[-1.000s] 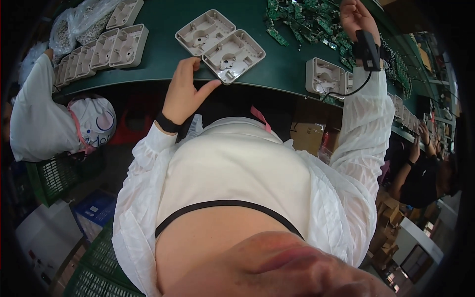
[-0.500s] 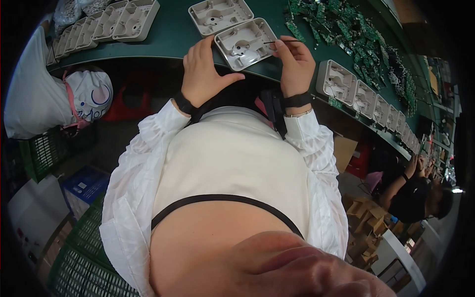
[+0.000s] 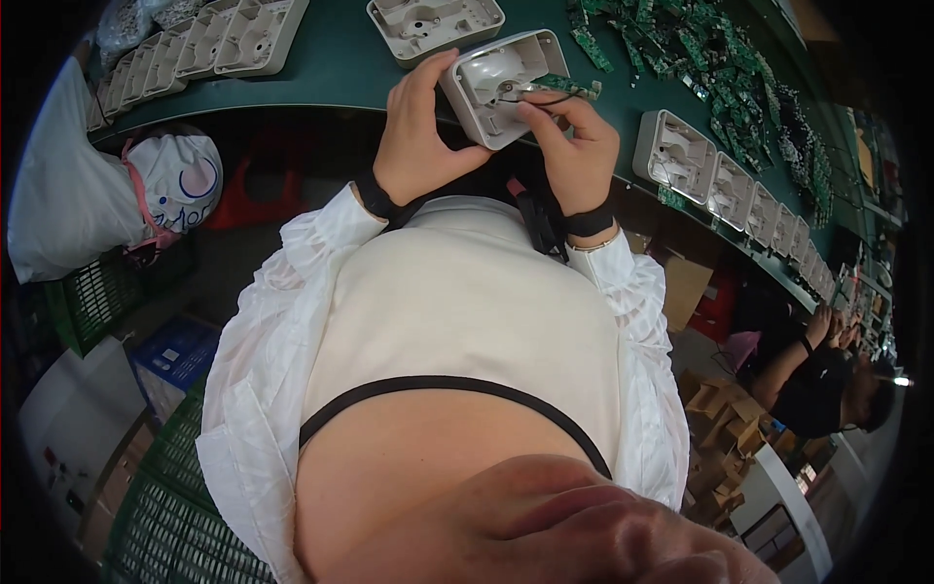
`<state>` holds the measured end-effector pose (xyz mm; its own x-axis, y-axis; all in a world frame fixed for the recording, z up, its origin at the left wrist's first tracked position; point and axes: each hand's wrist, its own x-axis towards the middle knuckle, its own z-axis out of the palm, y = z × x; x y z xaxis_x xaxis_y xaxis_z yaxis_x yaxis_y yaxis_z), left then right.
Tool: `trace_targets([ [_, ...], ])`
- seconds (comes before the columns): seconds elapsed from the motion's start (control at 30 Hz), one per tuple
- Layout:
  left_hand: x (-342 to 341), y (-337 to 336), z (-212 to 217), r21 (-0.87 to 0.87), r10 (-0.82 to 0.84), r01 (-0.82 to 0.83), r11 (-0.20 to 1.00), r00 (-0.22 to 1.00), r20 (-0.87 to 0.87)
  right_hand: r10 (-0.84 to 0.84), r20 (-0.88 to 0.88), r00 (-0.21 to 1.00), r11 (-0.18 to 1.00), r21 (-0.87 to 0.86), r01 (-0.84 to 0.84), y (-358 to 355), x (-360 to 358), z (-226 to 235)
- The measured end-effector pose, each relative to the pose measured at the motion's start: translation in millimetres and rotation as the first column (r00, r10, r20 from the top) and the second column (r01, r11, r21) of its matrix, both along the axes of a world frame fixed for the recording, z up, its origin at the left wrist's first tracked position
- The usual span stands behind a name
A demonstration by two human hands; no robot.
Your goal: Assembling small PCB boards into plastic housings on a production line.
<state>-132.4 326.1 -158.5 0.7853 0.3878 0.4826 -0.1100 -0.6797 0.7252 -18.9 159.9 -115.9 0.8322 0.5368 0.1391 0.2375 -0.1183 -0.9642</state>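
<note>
A light beige plastic housing [image 3: 494, 70], with open compartments, is tilted up at the edge of the green table. My left hand [image 3: 420, 136] grips its left side, fingers along the far left edge and thumb at the near corner. Over the housing's right part, my right hand [image 3: 576, 146] pinches a thin black wire [image 3: 555, 100] between thumb and finger. A small green circuit board [image 3: 581, 89] lies across the housing's right wall, beside those fingertips. Whether the wire is joined to the board cannot be made out. Just beyond stands another beige housing [image 3: 428, 31].
Rows of similar housings stand at the far left [image 3: 255, 39] and along the table's right edge [image 3: 678, 156]. Green circuit boards [image 3: 725, 92] lie heaped at the far right. A white bag [image 3: 63, 185] hangs at the left. Another person [image 3: 817, 389] works on the right.
The housing has gone from nearly flat to tilted, with my left hand moved up and around its side. A green board now shows at its right wall. My right hand has moved slightly nearer.
</note>
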Motion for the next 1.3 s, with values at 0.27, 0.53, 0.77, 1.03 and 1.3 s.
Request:
trace_targets([
  [0.27,3.3,-2.8,0.1,-0.110,-0.127,0.130,0.985,0.991,0.036,0.024,0.494,0.869,0.999,-0.038,-0.007,0.9,6.6,-8.1],
  [0.53,5.2,-9.5,-4.7,-0.214,-0.201,0.219,0.952,0.974,0.101,0.117,0.632,0.766,0.991,-0.120,-0.053,2.6,3.9,-7.2],
  [0.77,3.5,-7.1,-1.2,-0.253,-0.245,0.262,0.931,0.965,0.098,0.188,0.627,0.756,0.979,-0.178,-0.096,-6.1,10.1,-1.0],
  [1.03,3.0,1.9,3.0,-0.278,-0.274,0.276,0.920,0.961,0.046,-0.160,0.029,0.987,0.983,0.101,0.156,-9.3,20.8,-3.1],
  [1.3,-1.8,1.1,14.7,-0.444,-0.257,0.196,0.874,0.963,-0.080,0.113,0.725,0.679,0.993,-0.069,-0.092,-26.4,32.6,23.3],
])
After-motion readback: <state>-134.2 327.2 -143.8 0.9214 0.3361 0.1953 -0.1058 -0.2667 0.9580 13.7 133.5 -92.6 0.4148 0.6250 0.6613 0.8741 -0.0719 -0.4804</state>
